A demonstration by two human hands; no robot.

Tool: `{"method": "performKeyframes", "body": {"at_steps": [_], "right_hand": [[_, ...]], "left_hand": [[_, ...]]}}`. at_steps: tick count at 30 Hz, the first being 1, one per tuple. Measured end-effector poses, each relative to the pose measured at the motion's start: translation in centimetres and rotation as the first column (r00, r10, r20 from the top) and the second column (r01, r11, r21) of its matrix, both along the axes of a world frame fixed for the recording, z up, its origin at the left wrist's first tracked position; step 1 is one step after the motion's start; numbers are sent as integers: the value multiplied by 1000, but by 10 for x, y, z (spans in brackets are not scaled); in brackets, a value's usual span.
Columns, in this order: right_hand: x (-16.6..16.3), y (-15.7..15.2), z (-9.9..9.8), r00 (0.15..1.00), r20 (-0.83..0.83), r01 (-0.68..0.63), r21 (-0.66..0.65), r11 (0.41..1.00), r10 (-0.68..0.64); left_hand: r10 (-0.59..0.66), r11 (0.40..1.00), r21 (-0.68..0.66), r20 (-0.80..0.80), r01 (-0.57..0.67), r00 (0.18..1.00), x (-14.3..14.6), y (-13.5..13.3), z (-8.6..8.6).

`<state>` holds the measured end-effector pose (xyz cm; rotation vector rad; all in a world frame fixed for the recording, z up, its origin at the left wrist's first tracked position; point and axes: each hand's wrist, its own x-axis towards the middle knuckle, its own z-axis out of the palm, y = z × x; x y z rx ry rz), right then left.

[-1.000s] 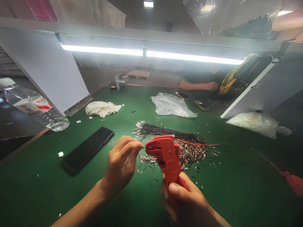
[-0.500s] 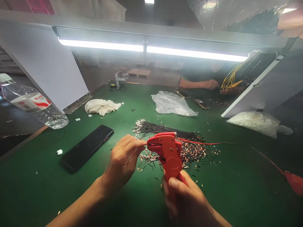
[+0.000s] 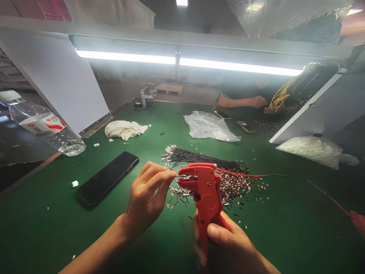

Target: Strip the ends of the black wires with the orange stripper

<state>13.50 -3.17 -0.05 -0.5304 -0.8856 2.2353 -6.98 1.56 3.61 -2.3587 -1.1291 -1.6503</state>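
My right hand [image 3: 225, 239] is wrapped round the handle of a red wire stripper [image 3: 205, 190], whose jaws point left and stand apart. Between thumb and forefinger my left hand [image 3: 151, 190] pinches a thin dark wire [image 3: 180, 176], its end reaching into the stripper's jaws. Behind the tool lies a bundle of black wires [image 3: 196, 155] with bare, shiny ends at the left. A heap of copper-tipped scraps [image 3: 235, 184] spreads below the bundle, partly hidden by the stripper. A red strip [image 3: 251, 175] runs rightward from behind the tool.
On the green table [image 3: 119, 236] lie a black phone [image 3: 108, 179], a white cloth [image 3: 125, 130] and a clear plastic bag [image 3: 209, 125]. A water bottle [image 3: 47, 123] leans at the left. Across the table, a person's hands [image 3: 259, 102] hold yellow wires [image 3: 281, 97]. A filled bag [image 3: 310, 150] sits right.
The stripper's jaws have opened from nearly closed, and its handle has spread in my right hand. The dark wire now shows between my left fingertips and the jaws. The view has shifted slightly.
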Motion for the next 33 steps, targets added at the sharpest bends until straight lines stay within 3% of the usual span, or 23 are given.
{"method": "performKeyframes", "body": {"at_steps": [5,12,17,21,26,33], "right_hand": [[1,-1,-1,996,85,11,-9,1000,-10],[-1,-5,6,985,140,117,-131,984,-99],[-4,-10,15,964,227,174,-130,976,-142],[-6,-10,11,939,278,245,-125,961,-203],[-1,-2,2,984,163,76,0,997,-75],[0,1,6,993,118,-14,75,997,5]], "left_hand": [[16,999,43,-43,-14,999,-1,0,1],[41,996,76,-71,-36,997,-1,-1,3],[38,996,80,-67,-33,997,0,-2,2],[24,998,53,-58,-21,998,1,-1,-1],[6,999,33,-39,-4,999,2,0,1],[27,999,36,-31,-25,999,2,0,2]]}}
